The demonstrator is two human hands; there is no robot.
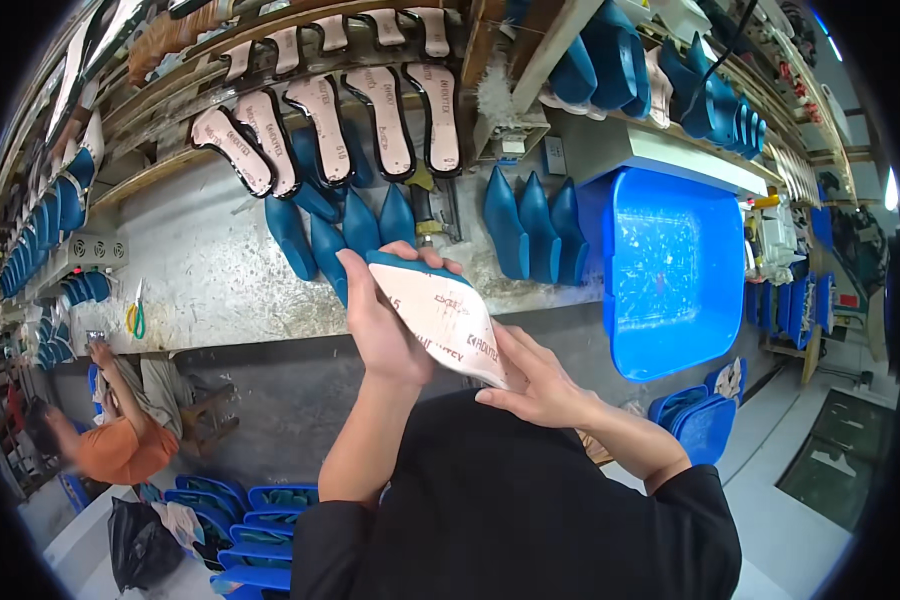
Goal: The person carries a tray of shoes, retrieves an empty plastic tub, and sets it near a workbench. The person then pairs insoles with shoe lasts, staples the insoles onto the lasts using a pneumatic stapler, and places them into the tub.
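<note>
A teal shoe last (420,271) with a pale printed insole (448,312) on its sole is held sole-up in front of my chest. My left hand (388,335) wraps round its toe part, thumb on the near side and fingertips showing over the far edge. At the narrow heel end, my right hand (540,385) pinches it between thumb and fingers; the heel itself is mostly covered. Just beyond my left hand, several teal lasts (360,222) lie on the worn bench (215,270). Three more teal lasts (536,228) stand to the right of them.
Black-edged pale insoles (378,115) line racks above the bench. A blue plastic tub (622,350) sits at the right. Green-handled scissors (138,312) lie at the left, near a person in an orange top (120,445). Blue bins (232,500) stand on the floor at lower left.
</note>
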